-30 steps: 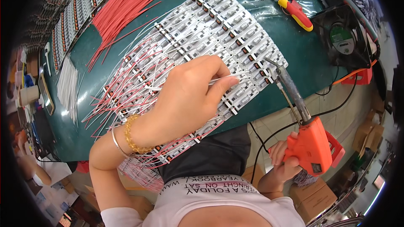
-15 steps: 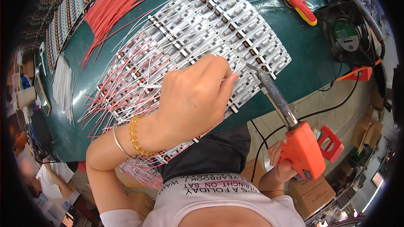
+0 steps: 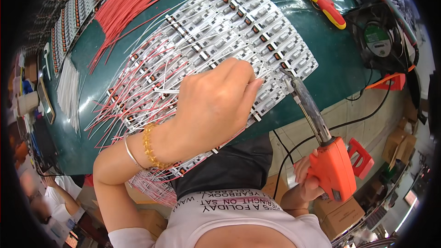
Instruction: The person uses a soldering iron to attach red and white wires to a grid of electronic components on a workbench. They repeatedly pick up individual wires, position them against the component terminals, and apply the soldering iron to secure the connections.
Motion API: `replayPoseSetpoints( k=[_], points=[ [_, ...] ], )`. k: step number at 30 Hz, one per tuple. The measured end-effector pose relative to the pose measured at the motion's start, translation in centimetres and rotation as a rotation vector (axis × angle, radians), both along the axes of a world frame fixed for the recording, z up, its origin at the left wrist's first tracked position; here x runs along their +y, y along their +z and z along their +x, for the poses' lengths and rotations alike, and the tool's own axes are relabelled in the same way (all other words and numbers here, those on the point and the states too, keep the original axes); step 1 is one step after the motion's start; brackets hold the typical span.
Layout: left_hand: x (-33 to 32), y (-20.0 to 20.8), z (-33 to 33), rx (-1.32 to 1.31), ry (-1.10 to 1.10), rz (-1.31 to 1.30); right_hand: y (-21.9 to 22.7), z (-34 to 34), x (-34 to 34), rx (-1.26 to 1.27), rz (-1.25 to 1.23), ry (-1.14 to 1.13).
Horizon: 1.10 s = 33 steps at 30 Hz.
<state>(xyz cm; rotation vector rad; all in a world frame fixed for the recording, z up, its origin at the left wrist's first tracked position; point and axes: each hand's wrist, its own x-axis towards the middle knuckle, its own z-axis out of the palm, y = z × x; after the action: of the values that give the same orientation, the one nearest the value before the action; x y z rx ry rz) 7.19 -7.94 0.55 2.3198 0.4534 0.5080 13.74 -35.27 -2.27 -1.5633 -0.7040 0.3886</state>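
Observation:
My left hand (image 3: pixel 216 96), closed in a pinch, is over a panel of small white circuit boards (image 3: pixel 264 16). White wire ends (image 3: pixel 166 91) stick out from beside its palm, and its fingertips are close to the solder points. At the lower right my right hand (image 3: pixel 305 179) is wrapped round the handle of a red soldering gun (image 3: pixel 335 167). The gun's dark metal tip reaches the panel just right of my left fingertips. Many red and white wires (image 3: pixel 138 87) fan out from the panel's left part; the pinched wire ends are mostly hidden.
On the green table (image 3: pixel 317 89) lie a bundle of red wires (image 3: pixel 124 4) and a bundle of white wires (image 3: pixel 69 92). More board panels (image 3: pixel 78 18) lie far left. At the right are a red-yellow screwdriver (image 3: pixel 328 9) and a black fan (image 3: pixel 379 36). A black cable (image 3: pixel 340 126) hangs below.
The soldering gun's tip has shifted slightly right, away from my left fingertips. My left hand keeps its pinch in nearly the same place.

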Motion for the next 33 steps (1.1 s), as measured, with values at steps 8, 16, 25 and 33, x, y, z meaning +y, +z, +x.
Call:
replayPoseSetpoints(
  k=[8,16,25,33],
  points=[
    [0.2,0.1,-0.1,-0.151,0.0,0.066,-1.3,1.5,-1.0,0.001,0.051,0.057],
    [-1.2,-0.6,0.1,-0.067,-0.061,0.158,0.6,0.3,-0.1,0.091,0.076,0.06],
    [-1.2,-1.1,0.2,-0.067,-0.092,0.219,0.4,-1.0,-2.3,0.099,-0.139,-0.059],
    [-1.2,-1.1,0.0,-0.065,-0.101,0.259,-0.3,-0.6,-2.6,0.159,0.021,0.027]
  ],
)
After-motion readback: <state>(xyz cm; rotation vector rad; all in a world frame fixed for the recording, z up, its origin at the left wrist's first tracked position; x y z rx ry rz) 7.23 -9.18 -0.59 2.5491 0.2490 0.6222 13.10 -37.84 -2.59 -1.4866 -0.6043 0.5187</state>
